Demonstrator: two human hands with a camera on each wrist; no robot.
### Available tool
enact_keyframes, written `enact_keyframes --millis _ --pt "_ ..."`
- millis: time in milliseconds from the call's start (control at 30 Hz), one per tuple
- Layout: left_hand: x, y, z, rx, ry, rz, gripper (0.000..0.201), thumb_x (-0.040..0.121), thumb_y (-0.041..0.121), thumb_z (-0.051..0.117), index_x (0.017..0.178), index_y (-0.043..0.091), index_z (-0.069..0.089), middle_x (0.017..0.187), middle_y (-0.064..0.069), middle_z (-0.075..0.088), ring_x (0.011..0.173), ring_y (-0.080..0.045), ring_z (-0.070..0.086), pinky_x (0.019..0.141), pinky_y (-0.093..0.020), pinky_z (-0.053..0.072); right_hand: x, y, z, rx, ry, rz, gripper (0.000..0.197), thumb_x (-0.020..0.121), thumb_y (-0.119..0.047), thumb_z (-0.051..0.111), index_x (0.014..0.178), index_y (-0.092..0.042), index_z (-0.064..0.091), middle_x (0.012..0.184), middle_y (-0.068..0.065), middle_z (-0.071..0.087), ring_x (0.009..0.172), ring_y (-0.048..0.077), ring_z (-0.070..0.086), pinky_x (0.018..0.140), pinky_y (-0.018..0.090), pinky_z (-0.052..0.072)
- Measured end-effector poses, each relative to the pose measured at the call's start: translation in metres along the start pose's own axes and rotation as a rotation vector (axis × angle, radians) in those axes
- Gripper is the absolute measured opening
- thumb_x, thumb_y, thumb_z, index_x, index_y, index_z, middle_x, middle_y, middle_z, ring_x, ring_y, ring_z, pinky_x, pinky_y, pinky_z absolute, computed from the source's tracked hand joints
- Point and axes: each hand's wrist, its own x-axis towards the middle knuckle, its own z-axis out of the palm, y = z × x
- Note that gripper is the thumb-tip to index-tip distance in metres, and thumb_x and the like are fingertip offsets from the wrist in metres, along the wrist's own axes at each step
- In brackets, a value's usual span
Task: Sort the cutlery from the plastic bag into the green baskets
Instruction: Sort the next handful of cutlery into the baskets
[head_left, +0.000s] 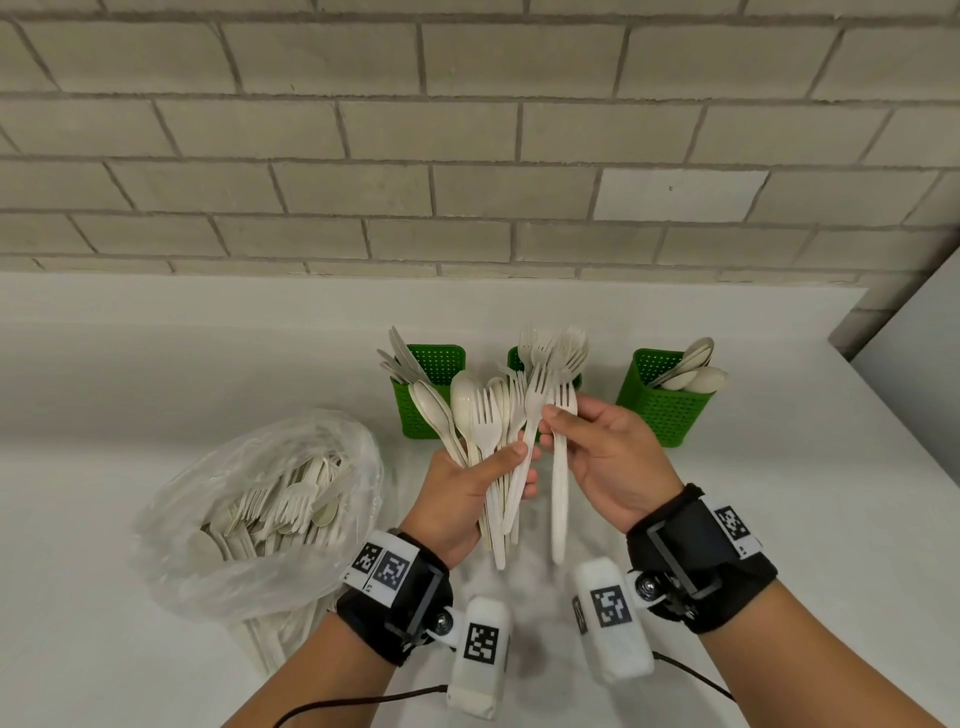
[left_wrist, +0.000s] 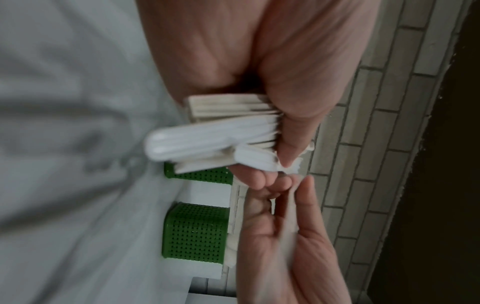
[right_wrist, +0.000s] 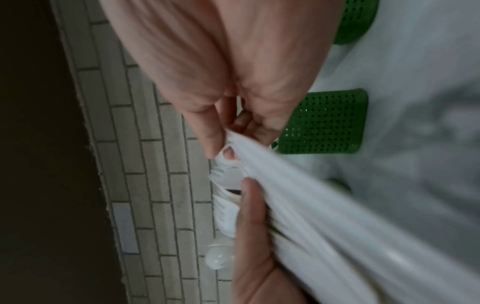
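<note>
My left hand grips a fanned bundle of pale forks and spoons by the handles, above the counter. In the left wrist view the bundle's handle ends stick out of the fist. My right hand pinches a single fork just below its tines, right beside the bundle. Behind the hands stand three green baskets: the left basket holds knives, the middle basket holds forks and is mostly hidden, and the right basket holds spoons. The clear plastic bag lies at the left, full of cutlery.
The white counter runs back to a brick wall. Its right edge slants near the right basket. A grey panel stands at the far right. Black cables trail from the wrist cameras near the front.
</note>
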Motion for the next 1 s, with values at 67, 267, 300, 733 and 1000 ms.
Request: enact_keyframes --millis 67,267,300,733,1000 --pt "0.0 0.002 0.001 0.026 -0.023 0.005 0.025 0.089 0.003 0.063 0.114 -0.001 0.066 0.093 -0.018 0.071 0.07 -0.021 0.066 0.063 -0.031 0.056 0.001 0.001 -0.001 -0.002 0.007 -0.004 0.012 0.078 -0.01 0.068 0.086 -0.002 0.07 0.072 0.009 0.065 0.065 0.018 0.059 0.067 0.025 0.055" --pt "-0.002 0.004 0.003 -0.028 -0.037 -0.039 0.024 0.084 0.008 0.066 0.106 -0.001 0.068 0.088 -0.017 0.069 0.071 -0.022 0.067 0.059 -0.033 0.058 0.002 0.002 0.008 -0.009 0.162 -0.129 0.009 0.095 -0.014 0.056 0.099 -0.008 0.062 0.082 0.008 0.07 0.074 0.02 0.069 0.066 0.03 0.057" --pt "-0.002 0.004 0.002 -0.02 -0.034 -0.045 0.028 0.082 0.01 0.067 0.107 -0.002 0.067 0.087 -0.014 0.069 0.072 -0.02 0.067 0.06 -0.034 0.059 0.003 0.0 0.009 0.013 0.218 -0.136 0.007 0.099 -0.015 0.052 0.098 -0.011 0.058 0.078 0.005 0.067 0.069 0.018 0.067 0.06 0.03 0.056" --pt "0.001 0.001 0.005 -0.047 -0.004 -0.061 0.025 0.084 0.014 0.069 0.108 0.006 0.068 0.077 -0.008 0.064 0.069 -0.02 0.064 0.063 -0.034 0.058 -0.001 0.011 0.009 -0.402 0.155 -0.182 0.015 0.083 -0.016 0.075 0.082 -0.003 0.07 0.065 0.002 0.069 0.054 0.005 0.059 0.057 0.021 0.046" --pt "0.001 0.003 -0.001 -0.123 -0.031 -0.088 0.025 0.085 0.007 0.065 0.108 -0.002 0.065 0.085 -0.016 0.07 0.072 -0.02 0.069 0.068 -0.029 0.059 -0.002 0.01 0.01 -0.342 0.146 -0.149 0.009 0.089 -0.011 0.068 0.084 -0.004 0.069 0.045 -0.009 0.05 0.04 0.004 0.041 0.043 0.017 0.036"
